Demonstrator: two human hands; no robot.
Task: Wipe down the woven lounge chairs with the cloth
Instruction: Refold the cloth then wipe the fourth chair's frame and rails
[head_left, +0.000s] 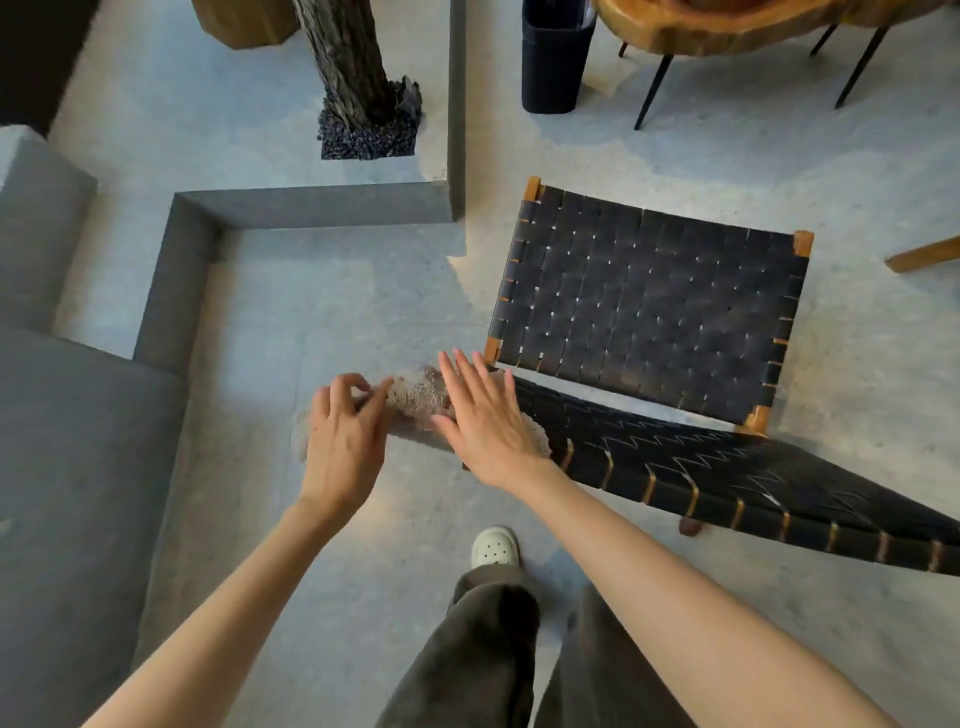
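Cloth (418, 397), one fluffy beige piece, lies over the top corner of the one black woven chair (649, 306). The left hand (345, 436) has its grip pinched on the cloth's edge. The right hand (483, 421) presses flat on it, fingers straight.

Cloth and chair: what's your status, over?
Left hand pinches cloth at its end. Right hand flat, pressing cloth on woven chair, backrest corner. Black bin stands beyond, apart.

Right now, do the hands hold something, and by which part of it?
The left hand pinches the cloth by a fold in its left part; the right hand lies flat on it, gripping nothing.
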